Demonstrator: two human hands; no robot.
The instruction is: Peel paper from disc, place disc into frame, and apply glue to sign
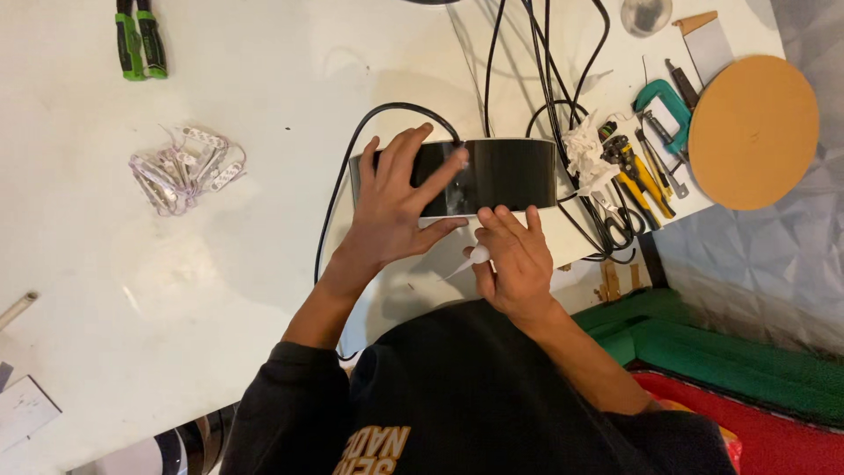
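Observation:
A glossy black band-shaped piece (505, 174) stands on edge on the white table (264, 97). My left hand (396, 202) lies flat against its left part, fingers spread over the black face. Just below the band's lower edge, my right hand (514, 255) grips a small white nozzle-tipped tube (477, 256), its tip pointing left and down. A black cable (338, 189) loops around the left end of the band.
Several black cables (545, 62) run to the back. Pliers and cutters (637, 171), a teal clamp (664, 101), crumpled tissue (582, 149) and a round brown disc (752, 132) lie at right. A bundle of small white modules (185, 167) and green-handled pliers (141, 40) lie at left.

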